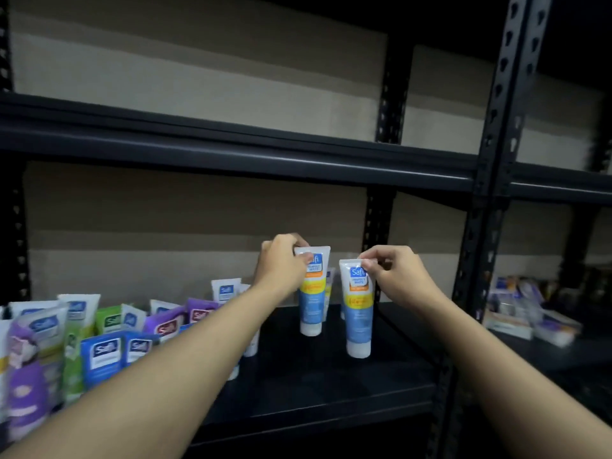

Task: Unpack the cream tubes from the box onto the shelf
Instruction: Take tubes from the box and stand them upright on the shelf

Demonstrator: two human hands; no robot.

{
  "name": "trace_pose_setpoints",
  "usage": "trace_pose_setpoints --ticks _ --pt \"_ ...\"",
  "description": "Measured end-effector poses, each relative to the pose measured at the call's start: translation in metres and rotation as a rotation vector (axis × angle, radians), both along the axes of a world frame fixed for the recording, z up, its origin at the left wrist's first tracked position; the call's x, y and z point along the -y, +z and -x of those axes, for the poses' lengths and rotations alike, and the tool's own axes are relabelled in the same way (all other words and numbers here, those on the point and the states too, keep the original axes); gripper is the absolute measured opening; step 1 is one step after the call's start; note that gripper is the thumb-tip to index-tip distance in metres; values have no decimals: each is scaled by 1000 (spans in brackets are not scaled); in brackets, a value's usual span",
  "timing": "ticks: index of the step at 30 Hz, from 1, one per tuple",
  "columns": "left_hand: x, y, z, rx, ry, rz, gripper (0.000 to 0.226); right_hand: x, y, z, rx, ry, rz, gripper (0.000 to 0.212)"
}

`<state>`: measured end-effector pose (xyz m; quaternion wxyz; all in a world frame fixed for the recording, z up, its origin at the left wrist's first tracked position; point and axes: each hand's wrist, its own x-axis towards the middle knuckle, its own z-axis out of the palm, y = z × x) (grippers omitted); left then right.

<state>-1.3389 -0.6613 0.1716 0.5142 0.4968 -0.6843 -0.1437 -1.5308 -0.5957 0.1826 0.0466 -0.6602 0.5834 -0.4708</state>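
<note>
Dark shelf (314, 389) boards and black posts fill the view, and the nearest bare board sits at about six o'clock. Close by, at eight o'clock, stands a crowd of tubes (99, 346) in blue, green and purple. A bit further in, near the middle, two blue and yellow tubes stand cap down, side by side but not touching. The left hand (281, 265) pinches the flat top end of the left tube (311, 304). The right hand (395, 274) pinches the top corner of the right tube (359, 318) with fingertips and thumb. I cannot tell if the caps sit on the board yet. The box is not in sight. To do this step well, each tube should go straight down until its cap is flat on the board. Then the fingers should let go slowly, so no tube tips into the one beside it. Far back at twelve o'clock is a plain tan wall (198, 207), and at three o'clock more packs (523, 314) lie on another shelf.
</note>
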Motion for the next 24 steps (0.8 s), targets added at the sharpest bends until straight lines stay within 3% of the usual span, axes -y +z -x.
trace_pose_setpoints --ticks 4,8,12,24 --pt "44 -29 49 -39 -38 -93 25 28 -23 24 -3 -39 -26 13" --pt "83 -50 88 42 -51 -121 4 63 -51 49 47 -86 -45 14" --pt "119 -77 113 49 -132 -36 8 96 -78 70 121 -122 -63 17" --pt "167 -105 151 -10 -186 -41 7 142 -106 96 104 -162 -48 17"
